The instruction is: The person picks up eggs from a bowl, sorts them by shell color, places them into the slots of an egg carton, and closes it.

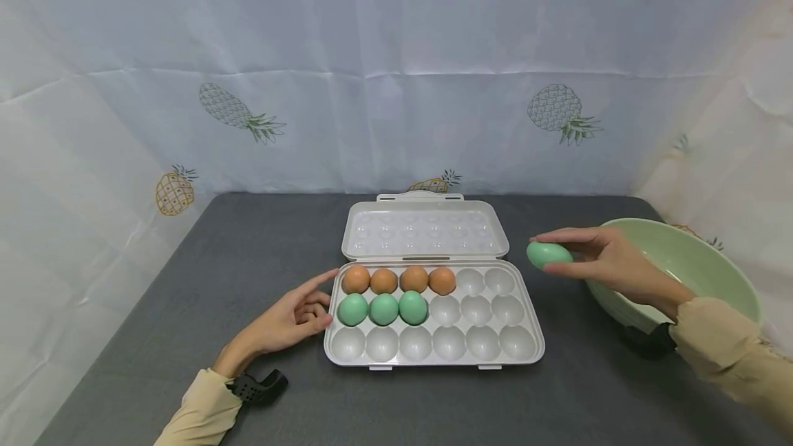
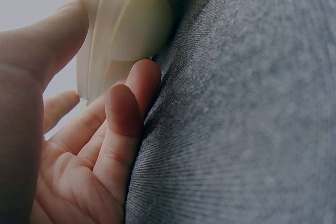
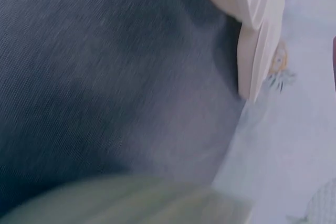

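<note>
A white egg tray (image 1: 431, 346) lies unfolded on the table. Several brown eggs (image 1: 383, 281) fill the left part of its back row, and three green eggs (image 1: 384, 309) sit at the left of the middle row. My right hand (image 1: 610, 260) pinches another green egg (image 1: 545, 254) between thumb and fingers, held right of the tray beside the bowl. At the tray's left side, my left hand (image 1: 291, 315) touches the edge with index finger and thumb. In the left wrist view its other fingers (image 2: 123, 111) curl loosely low beside the tray wall (image 2: 92, 40).
A large light green bowl (image 1: 700, 260) stands at the table's right side, partly behind my right forearm. The tray's lid (image 1: 427, 229) lies back toward the pineapple-print curtain (image 1: 396, 129). Dark grey cloth (image 1: 279, 246) covers the table.
</note>
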Available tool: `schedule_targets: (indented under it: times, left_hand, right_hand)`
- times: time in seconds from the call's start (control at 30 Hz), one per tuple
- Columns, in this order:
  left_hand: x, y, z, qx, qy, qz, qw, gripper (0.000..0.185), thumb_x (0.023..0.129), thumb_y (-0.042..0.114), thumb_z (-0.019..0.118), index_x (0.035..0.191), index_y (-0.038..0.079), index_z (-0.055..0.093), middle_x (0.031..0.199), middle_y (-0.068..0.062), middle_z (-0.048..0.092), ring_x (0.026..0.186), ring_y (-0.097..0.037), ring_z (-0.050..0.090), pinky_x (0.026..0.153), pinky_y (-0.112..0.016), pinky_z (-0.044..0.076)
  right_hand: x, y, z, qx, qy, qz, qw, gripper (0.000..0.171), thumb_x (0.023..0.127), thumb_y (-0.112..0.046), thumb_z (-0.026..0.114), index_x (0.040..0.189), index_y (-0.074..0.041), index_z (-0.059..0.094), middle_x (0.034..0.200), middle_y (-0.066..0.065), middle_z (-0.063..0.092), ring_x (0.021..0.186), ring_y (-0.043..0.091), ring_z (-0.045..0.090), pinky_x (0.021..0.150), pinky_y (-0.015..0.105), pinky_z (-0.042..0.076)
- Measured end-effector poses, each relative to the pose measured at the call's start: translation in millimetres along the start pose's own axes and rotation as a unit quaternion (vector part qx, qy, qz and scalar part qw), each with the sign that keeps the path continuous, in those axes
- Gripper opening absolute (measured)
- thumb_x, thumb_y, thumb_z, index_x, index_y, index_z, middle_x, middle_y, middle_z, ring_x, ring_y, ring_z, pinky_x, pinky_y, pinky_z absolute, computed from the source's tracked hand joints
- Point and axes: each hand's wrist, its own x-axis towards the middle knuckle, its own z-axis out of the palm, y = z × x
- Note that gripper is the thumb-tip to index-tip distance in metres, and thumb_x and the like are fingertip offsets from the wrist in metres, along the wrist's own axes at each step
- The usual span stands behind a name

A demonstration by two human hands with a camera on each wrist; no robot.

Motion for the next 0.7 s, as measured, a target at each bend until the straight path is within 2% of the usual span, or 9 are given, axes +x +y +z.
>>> schedule_targets:
  times: [0.3, 0.53, 0.7]
  left_hand:
    - [1.0, 0.5, 0.4, -0.006, 0.0, 0.001, 1.0, 0.075, 0.1, 0.005, 0.064, 0.162, 0.001, 0.021, 0.112, -0.019, 0.068, 0.087, -0.001, 0.067, 0.073, -0.023, 0.057]
    - [0.3, -2.2, 0.2, 0.0, 0.003, 0.008, 1.0, 0.074, 0.101, 0.005, 0.064, 0.161, 0.0, 0.022, 0.112, -0.02, 0.069, 0.086, -0.002, 0.067, 0.072, -0.023, 0.057]
    - [0.2, -1.7, 0.4, -0.001, 0.003, 0.005, 1.0, 0.074, 0.1, 0.005, 0.064, 0.161, 0.0, 0.022, 0.112, -0.019, 0.068, 0.086, -0.002, 0.067, 0.072, -0.024, 0.056]
  right_hand:
    - [18.9, -1.1, 19.5, 0.034, -0.035, -0.031, 0.998, 0.044, 0.089, 0.0, 0.077, 0.132, 0.004, 0.066, 0.12, -0.013, 0.074, 0.104, 0.003, 0.071, 0.083, 0.023, 0.058]
    - [29.2, -5.4, 37.1, 0.06, -0.038, -0.017, 0.997, 0.045, 0.088, -0.002, 0.078, 0.131, 0.003, 0.066, 0.117, -0.017, 0.073, 0.103, 0.003, 0.071, 0.084, 0.024, 0.059]
    - [39.4, -11.9, 55.2, 0.077, -0.05, -0.026, 0.995, 0.047, 0.085, -0.002, 0.081, 0.13, 0.005, 0.067, 0.115, -0.017, 0.073, 0.098, 0.004, 0.072, 0.082, 0.024, 0.058]
